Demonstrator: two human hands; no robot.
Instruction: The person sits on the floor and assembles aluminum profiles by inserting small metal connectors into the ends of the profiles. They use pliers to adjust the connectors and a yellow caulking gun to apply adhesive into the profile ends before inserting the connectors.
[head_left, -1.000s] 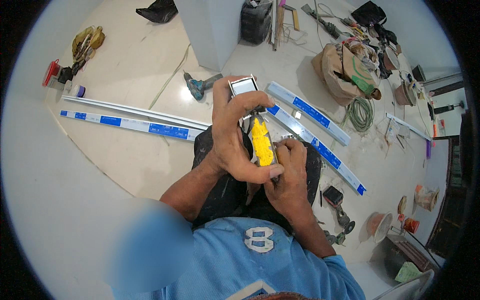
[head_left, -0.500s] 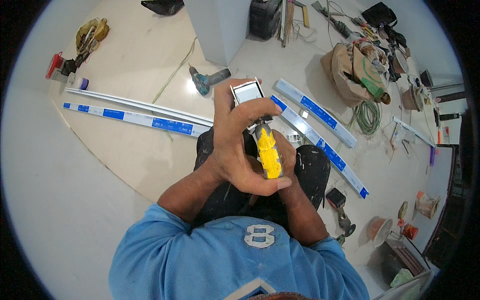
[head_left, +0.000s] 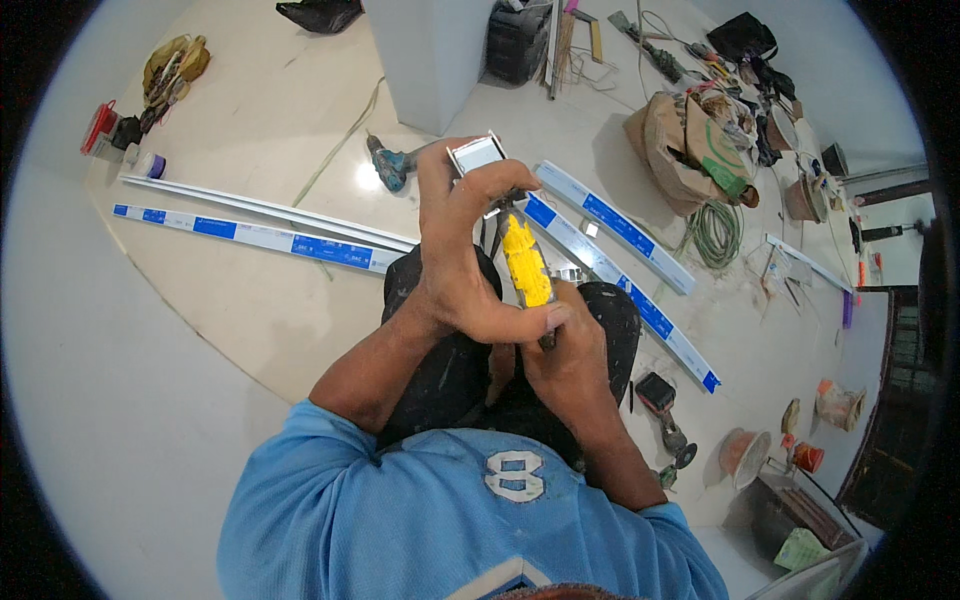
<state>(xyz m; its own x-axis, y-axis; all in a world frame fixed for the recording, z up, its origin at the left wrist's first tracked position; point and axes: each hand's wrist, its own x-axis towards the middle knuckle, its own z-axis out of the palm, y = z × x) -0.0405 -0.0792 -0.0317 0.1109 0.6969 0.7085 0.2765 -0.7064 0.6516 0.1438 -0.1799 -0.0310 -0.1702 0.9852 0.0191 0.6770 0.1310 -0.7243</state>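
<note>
My left hand [head_left: 455,260] is curled around a short white rectangular profile piece [head_left: 476,153], held up over my knees. Its thumb reaches down to the lower end of a hand tool [head_left: 526,262] with a worn yellow and grey handle. The tool's upper end meets metal parts beside my left fingers; its exact kind is hard to make out. Below it, my right hand [head_left: 568,350] is closed at the tool's dark lower end, its fingers mostly hidden from view. Behind the hands, a long blue-and-white profile [head_left: 600,262] lies on the floor.
More blue-and-white profiles lie at left [head_left: 215,228] and right [head_left: 630,225]. A cordless drill [head_left: 390,165] rests by the pillar [head_left: 425,60]. At right are a paper sack [head_left: 665,150], coiled hose [head_left: 717,237] and a cordless power tool [head_left: 665,405].
My right hand has moved down and toward me, showing more below the yellow tool. The left hand still holds the white piece. The view has shifted slightly.
</note>
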